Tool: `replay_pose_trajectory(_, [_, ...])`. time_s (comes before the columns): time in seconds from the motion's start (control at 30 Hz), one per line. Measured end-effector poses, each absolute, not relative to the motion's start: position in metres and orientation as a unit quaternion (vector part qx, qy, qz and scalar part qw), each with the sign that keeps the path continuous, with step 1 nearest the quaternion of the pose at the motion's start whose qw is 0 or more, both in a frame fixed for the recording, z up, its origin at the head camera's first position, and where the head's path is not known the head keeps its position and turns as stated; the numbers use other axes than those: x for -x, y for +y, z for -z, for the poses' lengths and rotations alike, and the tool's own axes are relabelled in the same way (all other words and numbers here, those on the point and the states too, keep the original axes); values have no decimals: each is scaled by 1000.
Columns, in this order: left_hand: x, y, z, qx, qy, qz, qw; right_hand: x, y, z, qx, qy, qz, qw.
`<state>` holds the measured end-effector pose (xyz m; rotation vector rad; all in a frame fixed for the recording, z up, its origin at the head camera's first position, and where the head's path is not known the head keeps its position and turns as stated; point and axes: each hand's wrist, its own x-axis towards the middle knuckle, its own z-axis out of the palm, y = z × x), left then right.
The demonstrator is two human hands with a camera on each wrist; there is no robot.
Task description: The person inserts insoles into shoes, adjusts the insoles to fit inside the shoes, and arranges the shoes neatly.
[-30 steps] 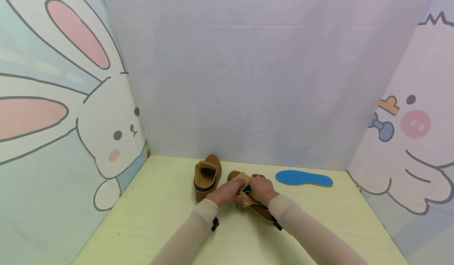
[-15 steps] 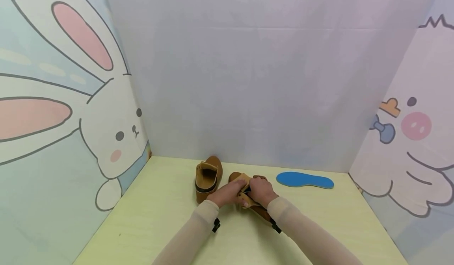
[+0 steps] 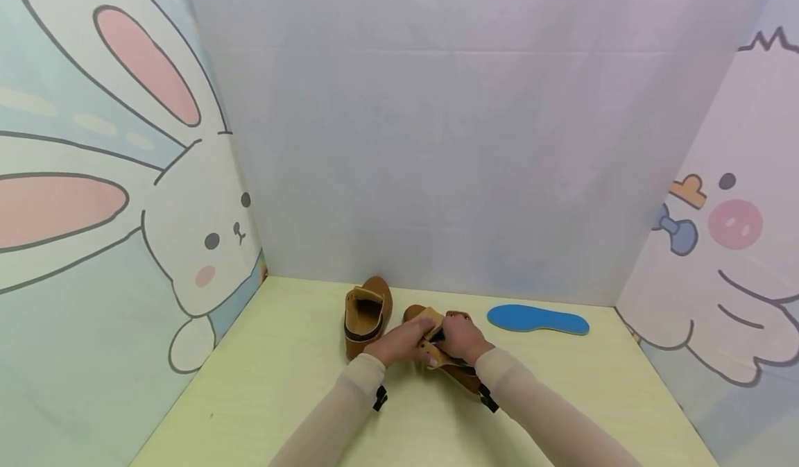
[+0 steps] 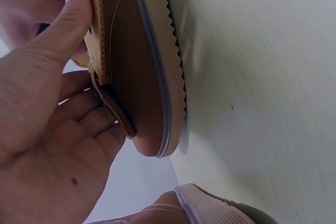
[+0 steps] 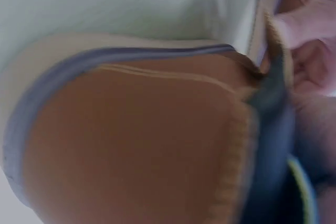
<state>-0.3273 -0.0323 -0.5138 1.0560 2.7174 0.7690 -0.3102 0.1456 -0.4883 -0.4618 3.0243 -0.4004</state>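
A brown shoe [image 3: 458, 378] with tan flaps lies at a slant on the table, its toe pointing away to the left. My left hand [image 3: 402, 342] pinches its tan flap; the left wrist view shows the thumb [image 4: 71, 22] pressed on that flap and the other fingers beneath. Curled fingers of my right hand [image 3: 465, 338] reach into the shoe's opening. Beside them in the right wrist view shows a blurred blue edge with a yellow rim, which looks like an insole [image 5: 303, 182]. The fingertips inside are hidden.
A matching brown shoe [image 3: 379, 289] stands upright to the left, close to my left wrist. Behind and to the right lies a loose blue insole [image 3: 537, 319] on the pale yellow table [image 3: 268, 384]. Printed cloth walls [image 3: 406, 141] enclose the back and sides.
Both hands stay at the shoe. The blue patch in its opening has become less visible, and the right hand has shifted only slightly. The whole view has tilted a little.
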Motion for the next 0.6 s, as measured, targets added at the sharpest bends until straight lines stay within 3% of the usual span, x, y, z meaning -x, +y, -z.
replay_pose_trajectory(0.17, [328,-32,511,-345,901,-255,61,309,146,479,149,976,150,46])
replay_pose_trajectory(0.6, [326,-29,515,-346,902,-251,66,307,145,494,142,977,157,1])
